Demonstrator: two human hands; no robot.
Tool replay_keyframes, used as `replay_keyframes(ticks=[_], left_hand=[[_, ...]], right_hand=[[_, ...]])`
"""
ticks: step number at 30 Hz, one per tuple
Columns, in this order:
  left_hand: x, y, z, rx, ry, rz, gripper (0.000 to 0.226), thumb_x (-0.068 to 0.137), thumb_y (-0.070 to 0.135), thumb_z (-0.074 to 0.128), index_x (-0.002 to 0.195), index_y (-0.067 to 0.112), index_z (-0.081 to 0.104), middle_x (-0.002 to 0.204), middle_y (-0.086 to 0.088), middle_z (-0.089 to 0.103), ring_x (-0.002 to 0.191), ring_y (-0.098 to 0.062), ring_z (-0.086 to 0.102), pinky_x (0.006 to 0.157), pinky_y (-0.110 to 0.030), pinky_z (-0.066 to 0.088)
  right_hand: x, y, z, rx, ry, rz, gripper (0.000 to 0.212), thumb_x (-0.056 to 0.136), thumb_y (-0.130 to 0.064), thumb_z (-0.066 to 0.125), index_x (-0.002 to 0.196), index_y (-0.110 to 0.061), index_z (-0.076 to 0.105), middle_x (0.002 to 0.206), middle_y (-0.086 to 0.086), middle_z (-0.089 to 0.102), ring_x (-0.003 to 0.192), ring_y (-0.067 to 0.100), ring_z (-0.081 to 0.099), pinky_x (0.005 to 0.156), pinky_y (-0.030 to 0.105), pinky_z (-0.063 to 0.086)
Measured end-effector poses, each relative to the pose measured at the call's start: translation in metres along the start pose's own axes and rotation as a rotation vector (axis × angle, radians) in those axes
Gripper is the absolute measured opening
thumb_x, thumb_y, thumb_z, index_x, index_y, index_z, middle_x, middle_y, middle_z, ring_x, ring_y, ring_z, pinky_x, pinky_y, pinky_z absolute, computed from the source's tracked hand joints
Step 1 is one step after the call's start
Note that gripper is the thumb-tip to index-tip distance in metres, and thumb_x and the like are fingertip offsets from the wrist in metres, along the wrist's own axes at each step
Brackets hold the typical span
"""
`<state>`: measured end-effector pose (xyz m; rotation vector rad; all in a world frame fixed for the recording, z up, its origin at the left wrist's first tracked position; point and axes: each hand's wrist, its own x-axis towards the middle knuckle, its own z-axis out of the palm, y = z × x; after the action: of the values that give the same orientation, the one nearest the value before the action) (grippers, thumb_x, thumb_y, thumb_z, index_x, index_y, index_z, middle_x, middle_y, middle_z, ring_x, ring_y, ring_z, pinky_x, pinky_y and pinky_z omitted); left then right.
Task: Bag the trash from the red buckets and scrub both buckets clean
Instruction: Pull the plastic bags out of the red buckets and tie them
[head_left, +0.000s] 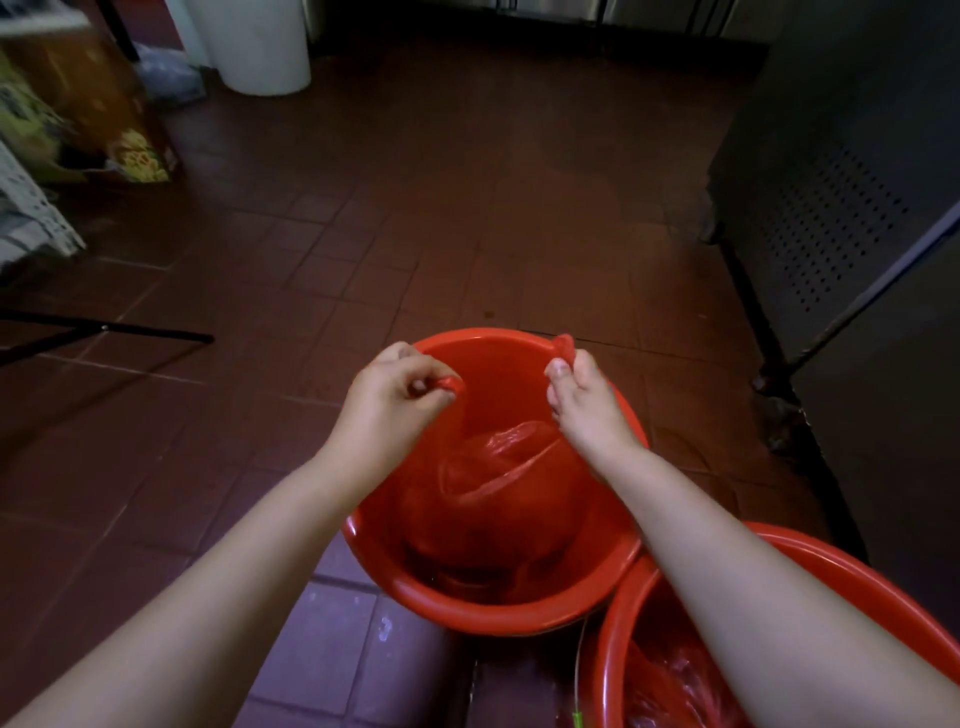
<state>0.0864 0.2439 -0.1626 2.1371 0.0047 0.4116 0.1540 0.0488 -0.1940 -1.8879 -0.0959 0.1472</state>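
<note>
Two red buckets on the tile floor (322, 270) in front of me. Bigger view is the bucket (498, 610) btwn my arms; 2nd bucket (852, 566) sits just beside it at lower right, rims look touching. Red bag (498, 467) lies inside the 1st bucket w/ its bulk slumped low against the wall. My left hand (395, 400) pinches one bag handle, fingers curled shut on it, over the bucket's left side. My right hand (584, 395) pinches the other handle near the far right rim, thumb & fingers closed on a twisted bit of plastic. Handles held apart, bag mouth stretched btwn them. 2nd bucket has crumpled red plastic (675, 686) in it too. White bin (260, 47) far back left, steel cabinet (841, 171) on the right.
</note>
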Motion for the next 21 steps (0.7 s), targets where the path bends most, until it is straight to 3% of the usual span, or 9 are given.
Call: replay_keyframes(ticks=[1,4,6,9,12,14,16,19,21], left_hand=[[0.002,-0.002,-0.004,-0.012,-0.004,-0.019,0.021,0.072,-0.001,0.072,0.078,0.019,0.072,0.072,0.008,0.047,0.068,-0.003,0.048,0.065,-0.008,0.037],[0.002,-0.015,-0.007,0.058,-0.140,-0.073,0.034,0.072,0.001,0.073,0.072,0.034,0.066,0.075,0.006,0.052,0.067,-0.005,0.052,0.068,-0.017,0.041],[-0.003,-0.023,-0.002,0.045,-0.237,-0.116,0.039,0.072,0.001,0.075,0.073,0.039,0.063,0.077,0.006,0.059,0.068,-0.004,0.057,0.070,-0.021,0.044],[-0.008,-0.024,0.009,-0.223,-0.363,-0.224,0.027,0.076,0.000,0.072,0.082,0.026,0.066,0.076,0.006,0.065,0.069,-0.002,0.060,0.071,-0.019,0.048],[-0.007,-0.021,0.019,-0.416,-0.413,-0.323,0.015,0.088,0.001,0.058,0.088,0.012,0.068,0.075,0.003,0.066,0.068,-0.006,0.060,0.068,-0.021,0.050],[-0.007,-0.022,0.024,-0.397,-0.392,-0.358,0.021,0.092,-0.001,0.049,0.090,0.008,0.068,0.077,-0.001,0.067,0.065,-0.005,0.060,0.064,-0.022,0.049],[-0.004,-0.030,0.028,-0.301,-0.297,-0.324,0.023,0.091,0.001,0.051,0.088,0.013,0.069,0.083,-0.006,0.069,0.065,-0.008,0.061,0.064,-0.029,0.050],[0.003,-0.042,0.029,-0.104,-0.176,-0.215,0.018,0.084,0.009,0.065,0.095,0.023,0.067,0.083,0.005,0.065,0.064,-0.007,0.056,0.063,-0.028,0.048],[0.005,-0.044,0.034,-0.122,-0.238,-0.213,0.014,0.084,0.012,0.067,0.095,0.021,0.069,0.075,0.013,0.064,0.060,0.004,0.054,0.062,-0.019,0.043]], right_hand=[[0.004,-0.003,0.001,-0.032,-0.015,0.025,0.010,0.097,-0.022,0.048,0.105,-0.021,0.041,0.074,-0.008,0.046,0.063,0.007,0.045,0.062,0.028,0.037],[0.001,-0.002,0.010,-0.064,-0.204,0.187,0.059,0.081,-0.005,0.063,0.128,-0.020,0.029,0.089,-0.002,0.039,0.075,0.011,0.044,0.062,0.024,0.039],[-0.010,0.010,0.020,-0.254,-0.325,0.203,0.086,0.075,-0.009,0.072,0.142,-0.024,0.020,0.104,-0.001,0.035,0.086,0.012,0.044,0.060,0.019,0.041],[-0.022,0.021,0.033,-0.326,-0.379,0.089,0.107,0.068,-0.027,0.084,0.149,-0.031,0.014,0.122,-0.002,0.028,0.108,0.009,0.039,0.083,0.020,0.044],[-0.024,0.027,0.043,-0.357,-0.374,-0.016,0.095,0.070,-0.039,0.081,0.147,-0.028,0.026,0.129,-0.003,0.034,0.119,0.005,0.034,0.099,0.021,0.033],[-0.023,0.032,0.047,-0.380,-0.277,-0.070,0.066,0.078,-0.043,0.073,0.136,-0.028,0.045,0.124,-0.002,0.050,0.115,0.009,0.047,0.096,0.025,0.039],[-0.021,0.036,0.048,-0.400,-0.143,-0.088,0.032,0.087,-0.042,0.062,0.112,-0.022,0.063,0.106,0.001,0.065,0.101,0.018,0.061,0.086,0.033,0.048],[-0.022,0.037,0.048,-0.333,-0.065,-0.025,0.030,0.092,-0.044,0.053,0.095,-0.019,0.069,0.088,0.000,0.070,0.085,0.019,0.066,0.077,0.039,0.051],[-0.023,0.037,0.048,-0.296,-0.073,-0.018,0.036,0.089,-0.050,0.051,0.093,-0.020,0.070,0.081,-0.001,0.070,0.078,0.017,0.066,0.072,0.036,0.051]])
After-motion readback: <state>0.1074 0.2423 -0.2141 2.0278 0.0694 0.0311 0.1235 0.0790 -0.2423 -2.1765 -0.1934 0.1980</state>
